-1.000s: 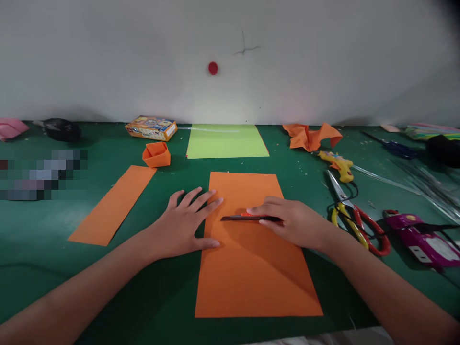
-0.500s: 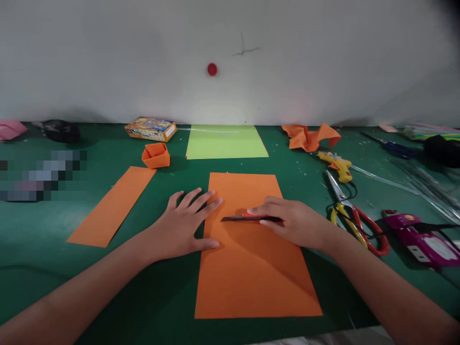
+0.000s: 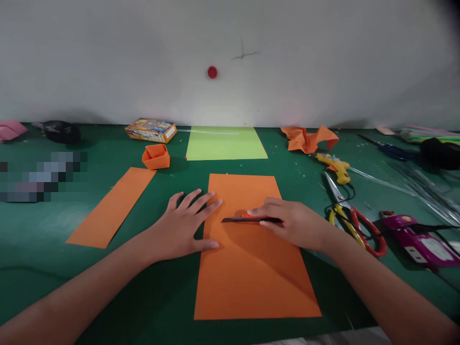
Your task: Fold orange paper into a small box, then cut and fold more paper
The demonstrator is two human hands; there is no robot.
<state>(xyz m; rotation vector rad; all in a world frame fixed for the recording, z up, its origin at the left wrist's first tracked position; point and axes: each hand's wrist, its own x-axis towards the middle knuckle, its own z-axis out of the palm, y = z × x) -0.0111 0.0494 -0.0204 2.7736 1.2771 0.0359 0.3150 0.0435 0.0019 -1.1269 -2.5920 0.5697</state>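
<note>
A person's left hand (image 3: 185, 230) spreads its fingers across the left edge of an orange sheet (image 3: 247, 282), while the right hand (image 3: 296, 220), well apart from it, grips a dark craft knife (image 3: 235, 219) with a red slider above the paper's middle. The blade points toward the left hand; whether its edge touches the paper cannot be told. The sheet lies flat on a green table (image 3: 161, 302), one short end toward the person.

To the left, an orange strip (image 3: 113, 208) rests aslant, its far end at a folded orange paper cup (image 3: 156, 157). On the right are scissors (image 3: 347, 208) with red and yellow handles, a yellow glue gun (image 3: 334, 165) and a purple device (image 3: 417, 239). Beyond, a small printed box (image 3: 151, 130), a lime-green sheet (image 3: 226, 143) and a crumpled orange paper (image 3: 309, 139) line the table near a pale wall (image 3: 108, 57), which bears a red disc (image 3: 212, 72).
</note>
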